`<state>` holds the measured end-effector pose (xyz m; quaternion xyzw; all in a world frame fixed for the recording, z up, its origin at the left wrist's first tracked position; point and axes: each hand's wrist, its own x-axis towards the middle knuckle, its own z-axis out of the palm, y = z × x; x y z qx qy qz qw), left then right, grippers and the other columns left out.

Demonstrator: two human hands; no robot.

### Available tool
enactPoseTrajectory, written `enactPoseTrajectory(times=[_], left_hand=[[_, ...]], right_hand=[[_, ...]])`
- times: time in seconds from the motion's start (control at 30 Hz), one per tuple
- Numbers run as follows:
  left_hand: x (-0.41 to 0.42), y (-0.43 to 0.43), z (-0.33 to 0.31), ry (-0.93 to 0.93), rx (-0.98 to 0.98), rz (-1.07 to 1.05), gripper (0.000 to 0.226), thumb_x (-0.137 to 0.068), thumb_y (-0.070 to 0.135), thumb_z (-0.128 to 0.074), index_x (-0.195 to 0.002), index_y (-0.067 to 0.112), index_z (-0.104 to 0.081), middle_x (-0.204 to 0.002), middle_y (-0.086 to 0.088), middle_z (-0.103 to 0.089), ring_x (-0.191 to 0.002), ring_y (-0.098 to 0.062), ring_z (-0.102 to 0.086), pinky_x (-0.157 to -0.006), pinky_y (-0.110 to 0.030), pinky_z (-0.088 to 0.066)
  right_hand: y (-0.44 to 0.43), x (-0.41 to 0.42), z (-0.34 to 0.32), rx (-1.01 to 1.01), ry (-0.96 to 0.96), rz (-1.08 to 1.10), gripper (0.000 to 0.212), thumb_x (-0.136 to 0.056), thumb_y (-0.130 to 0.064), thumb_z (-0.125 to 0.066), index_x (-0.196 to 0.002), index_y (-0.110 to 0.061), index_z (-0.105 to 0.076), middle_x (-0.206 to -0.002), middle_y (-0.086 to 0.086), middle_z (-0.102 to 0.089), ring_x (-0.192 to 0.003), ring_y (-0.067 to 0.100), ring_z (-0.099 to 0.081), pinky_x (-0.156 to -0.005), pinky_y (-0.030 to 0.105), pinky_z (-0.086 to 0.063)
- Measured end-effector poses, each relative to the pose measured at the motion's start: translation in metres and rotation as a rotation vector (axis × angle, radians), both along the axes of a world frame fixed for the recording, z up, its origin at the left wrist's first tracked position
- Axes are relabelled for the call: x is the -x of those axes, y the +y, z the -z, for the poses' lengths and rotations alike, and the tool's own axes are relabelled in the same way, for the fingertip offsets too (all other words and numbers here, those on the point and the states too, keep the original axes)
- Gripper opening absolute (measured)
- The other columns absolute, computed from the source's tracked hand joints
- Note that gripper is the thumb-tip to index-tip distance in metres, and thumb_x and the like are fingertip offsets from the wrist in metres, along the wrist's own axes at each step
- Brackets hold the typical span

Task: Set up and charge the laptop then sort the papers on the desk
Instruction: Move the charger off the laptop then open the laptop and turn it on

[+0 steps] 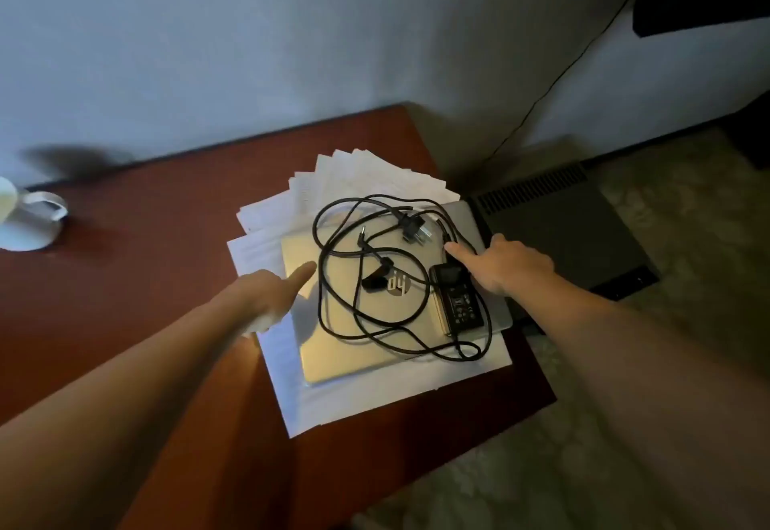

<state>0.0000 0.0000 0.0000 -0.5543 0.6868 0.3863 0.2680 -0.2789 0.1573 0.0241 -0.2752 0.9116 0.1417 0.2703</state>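
Laptop closed, flat on fanned papers at right end of worktop. Charger brick and tangled cable heaped on lid. Wall plug lying loose, in no socket; barrel tip loose too, not in laptop.

Left hand at lid's left edge, thumb out over lid, fingers hidden: grip cannot be told. Right hand over right edge, just beside brick, forefinger straight toward cable; grip apart, clasping nothing.

Judged barely begun. Left to do: lift charger off, open lid, plug in both ends, then sort papers, now pinned under laptop.
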Motion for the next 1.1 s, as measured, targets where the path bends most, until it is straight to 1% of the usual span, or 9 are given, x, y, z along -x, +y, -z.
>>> enactPoseTrajectory(times=[0.07,0.17,0.33,0.47,0.57,0.7,0.9,1.0,1.1], left_hand=[[0.008,0.0,0.009,0.003,-0.05,-0.137,0.097,-0.085,0.086,-0.027,-0.121,0.001,-0.056,-0.111,-0.02,-0.07,-0.091,-0.033,-0.07,-0.075,-0.04,-0.059],[0.017,0.004,0.022,0.025,-0.08,-0.197,0.096,-0.084,0.084,-0.041,-0.127,-0.001,-0.055,-0.107,-0.018,-0.067,-0.083,-0.031,-0.071,-0.065,-0.035,-0.058],[0.02,0.004,0.034,0.032,-0.046,-0.19,0.084,-0.076,0.079,-0.058,-0.102,-0.001,-0.065,-0.084,-0.017,-0.072,-0.067,-0.028,-0.073,-0.06,-0.033,-0.059],[0.024,0.006,0.036,0.009,0.02,-0.168,0.07,-0.079,0.07,-0.066,-0.096,0.002,-0.06,-0.073,-0.016,-0.071,-0.057,-0.023,-0.072,-0.047,-0.026,-0.051],[0.027,0.007,0.037,-0.006,0.056,-0.177,0.065,-0.08,0.066,-0.069,-0.098,0.005,-0.055,-0.074,-0.015,-0.07,-0.056,-0.022,-0.072,-0.056,-0.031,-0.057],[0.028,0.01,0.031,0.004,0.107,-0.163,0.06,-0.081,0.067,-0.068,-0.087,0.008,-0.06,-0.072,-0.012,-0.071,-0.058,-0.021,-0.073,-0.068,-0.034,-0.062],[0.021,0.01,0.023,0.005,0.182,-0.17,0.066,-0.077,0.073,-0.069,-0.098,0.014,-0.049,-0.079,-0.005,-0.065,-0.054,-0.019,-0.071,-0.068,-0.033,-0.062],[0.014,0.007,0.015,0.007,0.204,-0.163,0.068,-0.076,0.074,-0.069,-0.101,0.014,-0.048,-0.083,-0.006,-0.065,-0.053,-0.018,-0.07,-0.058,-0.028,-0.057],[0.005,0.005,0.008,0.022,0.213,-0.172,0.068,-0.076,0.076,-0.067,-0.096,0.014,-0.049,-0.084,-0.008,-0.068,-0.055,-0.019,-0.072,-0.066,-0.031,-0.061]], right_hand=[[0.002,0.005,0.006,-0.047,-0.049,0.015,0.108,-0.077,-0.092,-0.017,-0.154,-0.016,-0.022,-0.151,0.015,-0.041,-0.13,0.036,-0.047,-0.096,0.045,-0.042],[0.007,0.013,0.024,-0.061,-0.151,0.041,0.11,-0.076,-0.093,-0.018,-0.154,-0.016,-0.021,-0.153,0.014,-0.038,-0.134,0.036,-0.044,-0.101,0.048,-0.04],[0.01,0.017,0.036,0.011,-0.269,0.143,0.117,-0.071,-0.096,-0.026,-0.156,-0.016,-0.016,-0.158,0.013,-0.031,-0.139,0.036,-0.038,-0.107,0.051,-0.039],[0.007,0.023,0.04,0.05,-0.344,0.224,0.12,-0.068,-0.095,-0.038,-0.157,-0.018,-0.012,-0.161,0.011,-0.023,-0.144,0.036,-0.03,-0.113,0.053,-0.033],[0.005,0.024,0.043,0.069,-0.339,0.249,0.121,-0.067,-0.094,-0.043,-0.156,-0.019,-0.013,-0.161,0.011,-0.024,-0.144,0.037,-0.03,-0.113,0.054,-0.032],[0.006,0.02,0.044,0.107,-0.304,0.248,0.124,-0.063,-0.097,-0.041,-0.155,-0.017,-0.018,-0.159,0.012,-0.028,-0.141,0.037,-0.034,-0.11,0.053,-0.036],[0.014,0.01,0.038,0.107,-0.232,0.221,0.124,-0.064,-0.098,-0.035,-0.155,-0.014,-0.02,-0.159,0.012,-0.029,-0.141,0.037,-0.035,-0.11,0.053,-0.036],[0.011,0.004,0.025,0.117,-0.204,0.19,0.122,-0.066,-0.097,-0.036,-0.154,-0.013,-0.024,-0.158,0.013,-0.032,-0.14,0.037,-0.037,-0.107,0.051,-0.038],[0.005,-0.004,0.01,0.148,-0.173,0.162,0.118,-0.067,-0.095,-0.04,-0.151,-0.013,-0.029,-0.152,0.013,-0.04,-0.134,0.037,-0.044,-0.101,0.048,-0.042]])
